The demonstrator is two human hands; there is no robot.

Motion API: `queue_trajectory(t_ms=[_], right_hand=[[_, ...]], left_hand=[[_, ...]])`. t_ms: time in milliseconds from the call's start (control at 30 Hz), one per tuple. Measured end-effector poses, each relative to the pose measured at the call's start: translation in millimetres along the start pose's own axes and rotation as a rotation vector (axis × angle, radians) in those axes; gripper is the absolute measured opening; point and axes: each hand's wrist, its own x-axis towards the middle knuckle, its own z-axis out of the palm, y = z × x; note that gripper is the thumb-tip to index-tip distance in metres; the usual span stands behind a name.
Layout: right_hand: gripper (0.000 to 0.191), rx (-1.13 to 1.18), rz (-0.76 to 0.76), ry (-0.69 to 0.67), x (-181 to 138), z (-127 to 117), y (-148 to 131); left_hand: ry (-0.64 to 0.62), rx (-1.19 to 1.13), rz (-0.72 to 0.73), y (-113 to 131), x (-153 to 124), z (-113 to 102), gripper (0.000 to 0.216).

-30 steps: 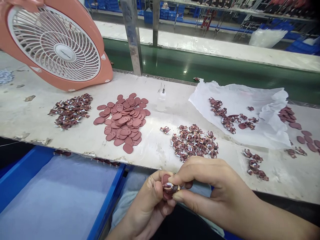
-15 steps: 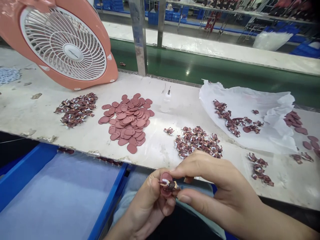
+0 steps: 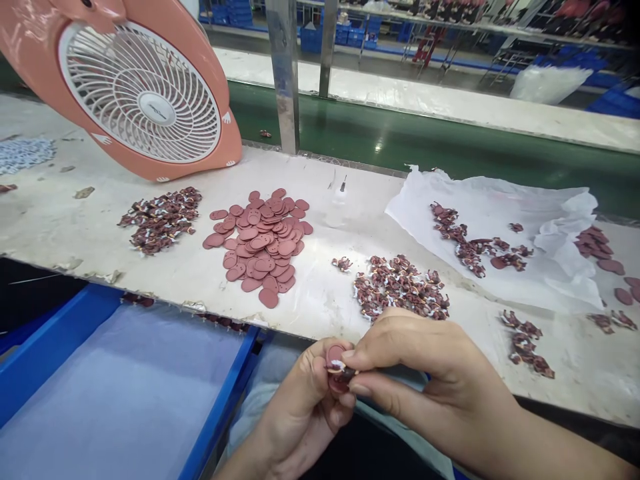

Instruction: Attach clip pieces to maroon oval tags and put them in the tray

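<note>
Between thumb and fingers, my left hand (image 3: 305, 400) grips a reddish-brown oval base (image 3: 334, 353) just in front of the table edge. Over that base lies a small brown-and-white figurine (image 3: 339, 369), pinched by the thumb and forefinger of my right hand (image 3: 425, 373). Its far part is covered by my fingertips. Beyond my right hand is a pile of similar figurines (image 3: 400, 287). A heap of loose oval bases (image 3: 265, 243) lies to its left, and another figurine pile (image 3: 163, 220) is farther left.
An orange fan (image 3: 150, 100) stands at the back left. Right of centre, a white sheet (image 3: 530, 280) carries more figurines. A blue crate (image 3: 240, 373) sits below the table's front edge. A metal post (image 3: 284, 80) rises before the green belt (image 3: 350, 130).
My right thumb and forefinger have closed in on the figurine over the base. The whole view has shifted slightly, so the table's contents appear a little farther right.
</note>
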Motion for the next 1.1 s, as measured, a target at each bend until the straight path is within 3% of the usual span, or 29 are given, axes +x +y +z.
queue_trajectory(t_ms=[367,567,767,967,1100], right_hand=[[0.013,-0.010,0.011,-0.018,1,0,-1],[0.027,-0.025,-0.032,0.029,3,2,-2],[0.025,-0.050,-0.078,0.063,4,11,4],[0.018,-0.080,-0.085,0.080,5,19,8],[0.021,-0.187,-0.175,0.165,9,22,9]], left_hand=[[-0.020,-0.017,-0.025,0,0,-1,0.026],[-0.062,-0.034,-0.002,6,0,-2,0.029],[-0.101,0.017,0.040,12,0,-5,0.029],[-0.083,0.108,0.074,13,0,-9,0.036],[-0.029,0.178,0.055,19,2,-12,0.052]])
